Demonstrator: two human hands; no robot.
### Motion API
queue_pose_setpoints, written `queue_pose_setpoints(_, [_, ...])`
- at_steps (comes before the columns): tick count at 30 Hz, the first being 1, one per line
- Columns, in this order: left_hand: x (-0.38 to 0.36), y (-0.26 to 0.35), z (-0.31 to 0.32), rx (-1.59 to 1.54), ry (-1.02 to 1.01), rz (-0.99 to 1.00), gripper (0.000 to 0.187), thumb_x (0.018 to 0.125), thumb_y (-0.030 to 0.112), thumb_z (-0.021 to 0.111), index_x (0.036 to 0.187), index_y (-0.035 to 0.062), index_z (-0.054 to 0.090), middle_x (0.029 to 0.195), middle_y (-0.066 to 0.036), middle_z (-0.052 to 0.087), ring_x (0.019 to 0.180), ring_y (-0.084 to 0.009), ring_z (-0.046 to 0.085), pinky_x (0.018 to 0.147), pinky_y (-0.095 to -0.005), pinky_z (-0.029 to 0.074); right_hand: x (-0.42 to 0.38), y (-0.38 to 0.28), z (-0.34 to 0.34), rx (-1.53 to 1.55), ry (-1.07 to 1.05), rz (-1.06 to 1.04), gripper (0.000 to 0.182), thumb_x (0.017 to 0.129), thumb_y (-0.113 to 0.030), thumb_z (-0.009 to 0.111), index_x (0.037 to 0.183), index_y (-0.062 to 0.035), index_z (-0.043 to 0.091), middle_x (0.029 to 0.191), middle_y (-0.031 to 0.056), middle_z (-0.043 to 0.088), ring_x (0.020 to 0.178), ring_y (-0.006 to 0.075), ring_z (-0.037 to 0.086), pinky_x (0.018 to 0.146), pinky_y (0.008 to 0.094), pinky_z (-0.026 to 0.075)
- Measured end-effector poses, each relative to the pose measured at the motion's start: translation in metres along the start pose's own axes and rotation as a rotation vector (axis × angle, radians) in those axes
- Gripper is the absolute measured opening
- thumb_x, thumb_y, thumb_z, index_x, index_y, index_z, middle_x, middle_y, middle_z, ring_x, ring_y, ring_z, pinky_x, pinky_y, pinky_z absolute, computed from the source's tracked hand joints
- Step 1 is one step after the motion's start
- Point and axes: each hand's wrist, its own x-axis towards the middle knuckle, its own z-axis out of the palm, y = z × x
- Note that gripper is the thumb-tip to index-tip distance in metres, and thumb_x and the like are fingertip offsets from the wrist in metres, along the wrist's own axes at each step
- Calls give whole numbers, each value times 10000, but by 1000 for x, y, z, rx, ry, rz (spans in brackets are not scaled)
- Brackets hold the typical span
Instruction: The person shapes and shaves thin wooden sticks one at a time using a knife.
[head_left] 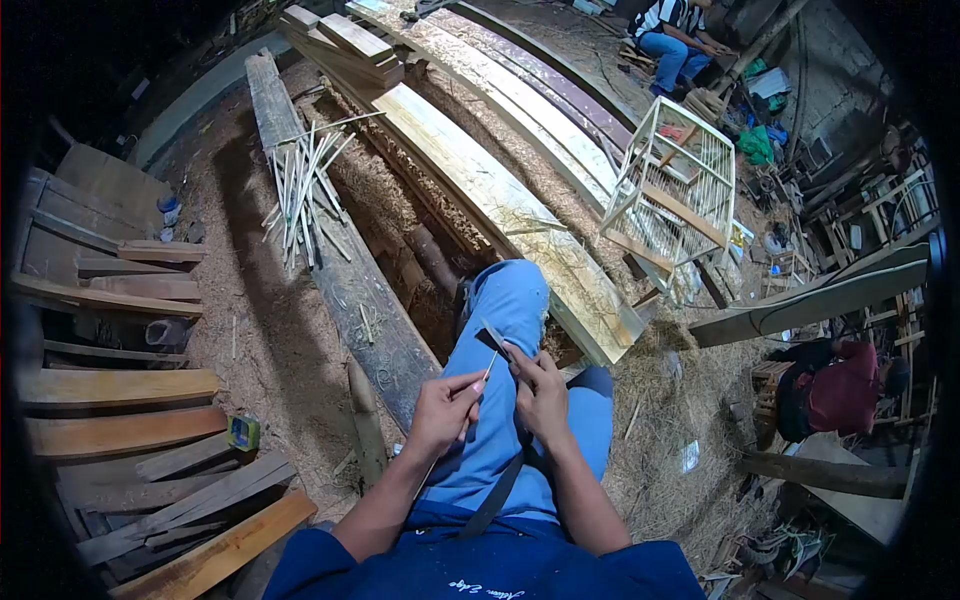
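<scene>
My left hand (447,408) is closed around a thin pale wooden stick (491,366), pinching it between thumb and fingers above my lap. The stick's upper end points toward the blade of a knife (491,338). My right hand (541,395) grips that knife, its fingers wrapped round the lower part and the dark blade showing above them. Both hands are close together over my blue trousers (505,300). A dark flat strip (497,497) runs down across my lap below the right hand.
A bundle of thin sticks (305,195) lies on a weathered plank (350,270) to the left. Ahead, a wide pale board (480,180) stretches away, with a slatted cage (675,195) beyond its right side. A tape measure (243,432) rests among planks. Two other people sit at right.
</scene>
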Motion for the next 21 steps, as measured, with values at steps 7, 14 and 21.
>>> queue_pose_setpoints(7, [7, 2, 3, -59, 6, -22, 333, 1025, 160, 643, 1307, -16, 663, 652, -39, 632, 387, -46, 444, 364, -211, 342, 3, 8, 3, 108, 4, -62, 399, 911, -67, 712, 1287, -198, 730, 769, 102, 473, 658, 244, 498, 625, 364, 433])
queue_pose_setpoints(14, [31, 5, 7, 4, 15, -6, 348, 1025, 157, 633, 1309, -45, 649, 640, -32, 633, 397, -55, 465, 364, -218, 358, -3, 11, 1, 129, -40, -53, 428, 894, -95, 750, 1310, -191, 717, 771, 91, 484, 662, 240, 498, 632, 360, 433])
queue_pose_setpoints(21, [35, 9, 6, -12, 33, -13, 382, 1003, 161, 676, 1323, -45, 639, 632, -46, 636, 378, -59, 456, 355, -221, 325, -2, 0, -26, 175, -116, -39, 434, 915, -23, 685, 1338, -121, 680, 883, 139, 600, 736, 284, 588, 702, 367, 485])
